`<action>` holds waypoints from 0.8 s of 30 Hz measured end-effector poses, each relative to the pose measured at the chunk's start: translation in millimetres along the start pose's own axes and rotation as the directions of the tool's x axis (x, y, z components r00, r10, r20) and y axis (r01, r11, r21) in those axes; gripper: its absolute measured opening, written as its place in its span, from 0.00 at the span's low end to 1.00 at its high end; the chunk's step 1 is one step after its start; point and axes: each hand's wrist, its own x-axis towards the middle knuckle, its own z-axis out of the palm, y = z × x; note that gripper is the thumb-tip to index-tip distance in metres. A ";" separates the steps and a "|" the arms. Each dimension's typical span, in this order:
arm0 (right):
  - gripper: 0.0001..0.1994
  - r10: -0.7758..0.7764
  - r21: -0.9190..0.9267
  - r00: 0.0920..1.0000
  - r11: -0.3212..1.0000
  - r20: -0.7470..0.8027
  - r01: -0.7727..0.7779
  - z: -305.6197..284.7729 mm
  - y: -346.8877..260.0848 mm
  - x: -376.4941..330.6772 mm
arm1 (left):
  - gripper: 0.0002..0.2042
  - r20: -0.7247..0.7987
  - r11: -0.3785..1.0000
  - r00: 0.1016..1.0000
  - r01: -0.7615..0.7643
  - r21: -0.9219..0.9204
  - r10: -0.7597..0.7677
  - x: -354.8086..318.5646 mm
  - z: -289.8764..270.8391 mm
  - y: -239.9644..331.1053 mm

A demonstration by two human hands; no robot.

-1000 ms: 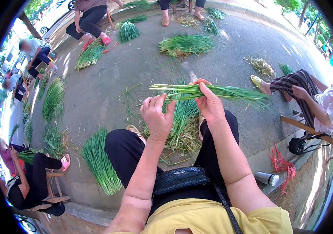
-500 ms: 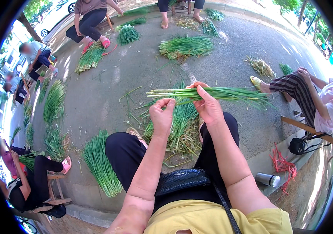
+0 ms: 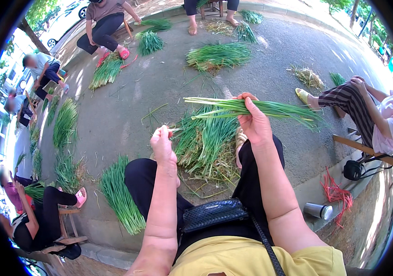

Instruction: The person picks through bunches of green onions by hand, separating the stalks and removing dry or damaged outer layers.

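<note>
pinching a bunch of green stalks (image 3: 284,109) between thumb and fingers, the right hand (image 3: 255,120) holds them roughly level just right of the frame's centre, pale ends (image 3: 201,100) to the left. the left hand (image 3: 163,145), apart from the bunch, has its fingertips pressed together on what looks like a thin pale scrap (image 3: 174,130). the step in hand seems to be cleaning the stalks; the next move would call for freeing the left fingertips and reaching the pale ends without loosening the right grip. at centre, under the bunch, lies a loose pile (image 3: 210,142) mixed with straw, where dropped stalks could get lost. a tidier heap (image 3: 120,195) sits lower left, red strips (image 3: 337,195) and a silver flask (image 3: 317,210) lower right; little seems to block the hands.
</note>
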 end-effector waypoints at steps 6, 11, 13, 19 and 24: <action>0.09 -0.019 0.075 0.999 0.997 0.027 0.017 -4.1 -2.0 0.8 | 0.17 0.450 0.426 0.886 -0.365 0.828 -0.114 -35.3 -8.0 -19.7; 0.09 -0.032 0.079 0.999 0.996 0.028 0.030 -3.4 -0.5 0.2 | 0.26 0.638 0.517 0.746 -0.629 0.580 0.192 -61.8 21.2 -5.2; 0.09 -0.034 0.062 0.999 0.998 0.037 0.032 -1.7 -1.0 -0.1 | 0.23 0.561 0.918 0.825 -0.163 0.361 -0.074 -63.3 33.1 8.4; 0.08 -0.051 0.012 0.991 0.999 0.125 0.050 4.1 2.2 -4.2 | 0.13 0.596 0.962 0.795 0.238 -0.132 -0.115 -63.2 65.9 31.7; 0.08 -0.031 -0.037 0.995 0.999 0.098 0.035 6.2 2.8 -4.2 | 0.06 0.523 0.914 0.836 0.330 -0.234 -0.168 -62.7 73.3 26.7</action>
